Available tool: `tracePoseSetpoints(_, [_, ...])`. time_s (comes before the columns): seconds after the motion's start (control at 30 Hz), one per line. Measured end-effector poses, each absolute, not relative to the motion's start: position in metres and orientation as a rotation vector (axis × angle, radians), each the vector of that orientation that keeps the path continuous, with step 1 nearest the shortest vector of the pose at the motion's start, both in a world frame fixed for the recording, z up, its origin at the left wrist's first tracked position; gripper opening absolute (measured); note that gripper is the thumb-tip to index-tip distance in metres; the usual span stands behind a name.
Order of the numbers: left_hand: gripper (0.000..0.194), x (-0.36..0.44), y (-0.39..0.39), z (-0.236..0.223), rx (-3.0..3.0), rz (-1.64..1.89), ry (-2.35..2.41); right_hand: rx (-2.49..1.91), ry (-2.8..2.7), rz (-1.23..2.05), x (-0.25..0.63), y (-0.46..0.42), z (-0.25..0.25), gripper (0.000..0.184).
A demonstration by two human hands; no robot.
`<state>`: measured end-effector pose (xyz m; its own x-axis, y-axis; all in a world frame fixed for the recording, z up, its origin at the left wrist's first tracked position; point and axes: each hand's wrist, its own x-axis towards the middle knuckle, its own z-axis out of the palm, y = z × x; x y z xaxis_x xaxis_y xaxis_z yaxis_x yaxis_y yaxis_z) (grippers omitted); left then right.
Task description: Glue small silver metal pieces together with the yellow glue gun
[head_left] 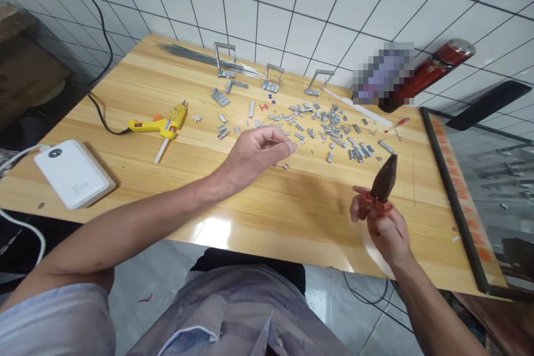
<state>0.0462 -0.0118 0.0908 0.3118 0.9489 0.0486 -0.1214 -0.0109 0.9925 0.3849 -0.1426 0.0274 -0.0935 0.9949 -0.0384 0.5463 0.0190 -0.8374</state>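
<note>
My left hand (pixel 254 156) is raised over the middle of the table, thumb and fingers pinched on a thin piece of wire (pixel 273 141). Only a short length of that wire shows. At the right, my right hand (pixel 390 233) is wrapped round the red handles of a pair of pliers (pixel 384 179), whose dark jaws point up and away from me. The pliers are well apart from the wire. Beyond my left hand lie many small grey metal pieces (pixel 331 122), like bits of staple strip. Three little grey frames (pixel 273 78) stand near the wall.
A bundle of thin rods (pixel 187 55) lies along the back edge. At the left are a yellow glue gun (pixel 169 125) and a white power bank (pixel 73 175). A red flask (pixel 438 69) is at back right, beside a dark-framed glass panel (pixel 453 194) on the right.
</note>
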Motion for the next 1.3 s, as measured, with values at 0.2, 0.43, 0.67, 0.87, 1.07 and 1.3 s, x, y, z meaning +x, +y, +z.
tracePoseSetpoints(0.2, [0.036, 0.035, -0.015, 0.079, 1.265, 1.031, 0.924, -1.573, -1.47, 1.566, 0.325, -0.122, 0.066, 0.027])
tracePoseSetpoints(0.43, [0.028, 0.027, -0.001, 0.056, 1.27, 1.016, 0.882, -1.561, -1.694, 1.903, 0.317, -0.082, 0.092, 0.029])
tracePoseSetpoints(0.67, [0.027, 0.026, 0.01, 0.054, 1.255, 1.01, 0.862, -1.459, -1.808, 2.016, 0.322, -0.05, 0.082, 0.025])
tracePoseSetpoints(0.87, [0.034, 0.034, 0.014, 0.042, 1.22, 0.971, 0.822, -1.475, -1.79, 2.128, 0.328, -0.051, 0.066, 0.025])
tracePoseSetpoints(1.07, [0.042, 0.027, 0.007, 0.029, 1.198, 0.928, 0.755, -1.461, -1.705, 2.282, 0.326, -0.05, 0.065, 0.024])
tracePoseSetpoints(1.3, [0.04, 0.027, 0.003, 0.029, 1.178, 0.894, 0.686, -1.471, -1.63, 2.326, 0.323, -0.052, 0.065, 0.027])
